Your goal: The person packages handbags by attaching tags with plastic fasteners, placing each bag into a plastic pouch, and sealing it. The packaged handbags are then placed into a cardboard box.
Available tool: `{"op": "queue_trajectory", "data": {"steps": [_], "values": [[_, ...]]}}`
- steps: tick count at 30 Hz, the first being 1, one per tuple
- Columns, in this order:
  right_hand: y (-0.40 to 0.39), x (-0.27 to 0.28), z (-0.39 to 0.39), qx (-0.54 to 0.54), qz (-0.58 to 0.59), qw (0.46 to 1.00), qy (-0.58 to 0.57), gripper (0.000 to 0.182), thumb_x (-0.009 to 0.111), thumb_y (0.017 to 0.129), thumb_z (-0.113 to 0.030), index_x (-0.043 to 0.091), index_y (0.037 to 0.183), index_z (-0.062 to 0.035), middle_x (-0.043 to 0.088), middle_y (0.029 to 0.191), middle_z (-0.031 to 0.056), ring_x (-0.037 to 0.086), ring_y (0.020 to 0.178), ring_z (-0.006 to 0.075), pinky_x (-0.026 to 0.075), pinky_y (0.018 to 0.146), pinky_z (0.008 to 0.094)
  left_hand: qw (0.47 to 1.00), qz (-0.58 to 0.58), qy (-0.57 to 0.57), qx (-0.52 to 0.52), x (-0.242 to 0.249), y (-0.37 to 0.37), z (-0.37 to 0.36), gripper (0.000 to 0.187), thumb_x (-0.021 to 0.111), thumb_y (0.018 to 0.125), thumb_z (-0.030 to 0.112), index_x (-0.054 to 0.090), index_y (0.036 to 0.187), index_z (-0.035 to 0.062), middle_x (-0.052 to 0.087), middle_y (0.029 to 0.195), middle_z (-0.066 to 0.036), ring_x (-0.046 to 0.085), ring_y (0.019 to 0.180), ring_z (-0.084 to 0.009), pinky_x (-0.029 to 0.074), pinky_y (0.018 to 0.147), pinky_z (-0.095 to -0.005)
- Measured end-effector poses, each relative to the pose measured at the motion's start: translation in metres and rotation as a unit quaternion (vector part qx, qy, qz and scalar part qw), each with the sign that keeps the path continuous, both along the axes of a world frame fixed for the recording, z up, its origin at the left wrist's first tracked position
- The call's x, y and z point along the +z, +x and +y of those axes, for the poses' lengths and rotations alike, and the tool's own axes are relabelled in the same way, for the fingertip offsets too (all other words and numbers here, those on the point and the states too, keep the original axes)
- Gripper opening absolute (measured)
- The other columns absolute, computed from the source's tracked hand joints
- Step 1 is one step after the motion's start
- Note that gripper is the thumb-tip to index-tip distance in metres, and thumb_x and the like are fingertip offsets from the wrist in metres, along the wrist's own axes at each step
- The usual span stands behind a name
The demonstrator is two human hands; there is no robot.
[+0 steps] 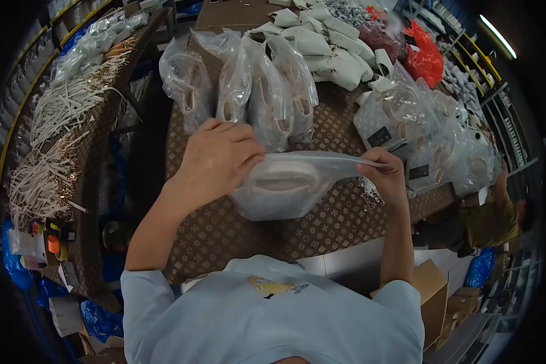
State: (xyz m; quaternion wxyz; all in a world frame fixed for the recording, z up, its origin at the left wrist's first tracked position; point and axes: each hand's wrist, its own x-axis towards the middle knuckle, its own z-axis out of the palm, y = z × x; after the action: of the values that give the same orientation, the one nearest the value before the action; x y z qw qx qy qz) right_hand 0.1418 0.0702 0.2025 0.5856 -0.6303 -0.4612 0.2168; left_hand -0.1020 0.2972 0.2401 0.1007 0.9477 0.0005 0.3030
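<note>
Item, head view: clear plastic bag (285,188) holding a pale shoe, raised just above the patterned table (321,230), between our two hands. Left hand (215,161) closed on the bag's upper left edge, fingers pinching the opening strip. Right hand (385,176) well apart from it, pinched on the far right end of the same strip, which is drawn taut between them.

Handling, as we judge it: light; film thin, soft and slippery, so it will crumple and slide under a loose hold. The shoe inside looks firmer and gives the bag its only body, sagging below the strip. Best hold is where we have it, at the mouth edge on both ends; a pinch on the belly of the bag would likely slip off the shoe.

Surroundings: row of bagged shoes (249,85) upright along the far side of the table, well behind the hands. Pile of pale unbagged pieces (327,48) beyond. More filled bags (431,139) to the right. Red bag (423,57) far right. Bundles of white straps (60,133) on the bench at left.
</note>
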Motion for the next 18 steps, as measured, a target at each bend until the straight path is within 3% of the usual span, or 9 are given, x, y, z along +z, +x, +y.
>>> {"op": "queue_trajectory", "data": {"steps": [3,5,7,11,12,14,15,17,18], "values": [[-0.012,0.031,0.010,0.020,-0.099,0.993,-0.058,0.015,0.070,0.075,-0.008,0.064,0.087,-0.0013,0.063,0.080,0.0011,0.059,0.071,0.0105,0.045,0.062,0.0247,0.998,0.039,-0.009,0.053,-0.003,0.009,0.000,0.007,0.062,0.076,0.015,0.066,0.081,0.0103,0.060,0.081,0.000,0.058,0.077,-0.0184,0.040,0.072,-0.0310],[-0.019,0.045,0.034,0.022,-0.311,0.948,-0.069,0.013,0.068,0.074,-0.007,0.065,0.086,-0.0035,0.063,0.079,0.0059,0.059,0.067,0.0150,0.045,0.061,0.0267,0.996,0.070,0.004,0.064,0.004,0.006,-0.004,0.007,0.062,0.076,0.014,0.066,0.081,0.0104,0.060,0.081,-0.001,0.058,0.076,-0.0184,0.041,0.072,-0.0310],[-0.015,0.049,0.053,0.073,-0.359,0.926,-0.089,0.014,0.067,0.073,-0.009,0.065,0.086,-0.0037,0.063,0.078,0.0073,0.060,0.068,0.0173,0.046,0.061,0.0274,0.991,0.105,0.017,0.079,0.005,0.003,-0.007,0.008,0.062,0.076,0.013,0.066,0.082,0.0104,0.060,0.081,-0.001,0.059,0.076,-0.0185,0.041,0.072,-0.0310],[-0.006,0.063,0.065,0.172,-0.393,0.890,-0.152,0.016,0.067,0.073,-0.016,0.065,0.081,-0.0030,0.062,0.071,0.0082,0.061,0.066,0.0210,0.046,0.060,0.0293,0.985,-0.065,0.036,0.158,0.006,-0.006,-0.024,0.007,0.064,0.075,0.013,0.065,0.081,0.0092,0.061,0.079,-0.004,0.059,0.071,-0.0199,0.043,0.067,-0.0319],[-0.005,0.064,0.064,0.178,-0.394,0.889,-0.152,0.016,0.067,0.073,-0.016,0.065,0.081,-0.0030,0.062,0.071,0.0082,0.061,0.066,0.0210,0.046,0.060,0.0293,0.977,-0.117,-0.003,0.179,0.006,-0.009,-0.041,0.007,0.065,0.075,0.015,0.065,0.079,0.0085,0.061,0.077,-0.005,0.059,0.068,-0.0206,0.044,0.064,-0.0310],[-0.004,0.066,0.061,0.225,-0.378,0.874,-0.206,0.019,0.065,0.071,-0.026,0.066,0.078,-0.0088,0.064,0.072,0.0074,0.062,0.069,0.0251,0.047,0.063,0.0346,0.939,-0.012,-0.334,0.084,-0.003,-0.008,-0.083,0.018,0.066,0.080,0.022,0.064,0.077,0.0043,0.064,0.073,-0.007,0.060,0.062,-0.0171,0.045,0.055,-0.0272],[-0.008,0.067,0.061,0.232,-0.380,0.870,-0.210,0.019,0.065,0.071,-0.026,0.066,0.078,-0.0088,0.064,0.072,0.0074,0.062,0.069,0.0251,0.047,0.063,0.0346,0.936,-0.015,-0.340,0.089,-0.011,0.000,-0.090,0.018,0.066,0.080,0.022,0.064,0.077,0.0043,0.064,0.073,-0.007,0.060,0.062,-0.0171,0.045,0.055,-0.0272],[-0.017,0.070,0.059,0.268,-0.302,0.880,-0.251,0.022,0.068,0.070,-0.027,0.066,0.077,-0.0064,0.064,0.070,0.0079,0.062,0.066,0.0223,0.046,0.061,0.0326,0.738,0.087,-0.669,-0.010,-0.032,0.014,-0.100,0.031,0.062,0.086,0.031,0.065,0.079,0.0013,0.066,0.073,-0.007,0.061,0.061,-0.0127,0.046,0.051,-0.0230],[-0.020,0.071,0.057,0.271,-0.304,0.878,-0.251,0.022,0.068,0.070,-0.027,0.066,0.077,-0.0064,0.064,0.070,0.0079,0.062,0.066,0.0223,0.046,0.061,0.0326,0.738,0.083,-0.670,-0.008,-0.034,0.019,-0.101,0.031,0.062,0.086,0.031,0.065,0.079,0.0013,0.066,0.073,-0.007,0.061,0.061,-0.0127,0.046,0.051,-0.0230]]}}
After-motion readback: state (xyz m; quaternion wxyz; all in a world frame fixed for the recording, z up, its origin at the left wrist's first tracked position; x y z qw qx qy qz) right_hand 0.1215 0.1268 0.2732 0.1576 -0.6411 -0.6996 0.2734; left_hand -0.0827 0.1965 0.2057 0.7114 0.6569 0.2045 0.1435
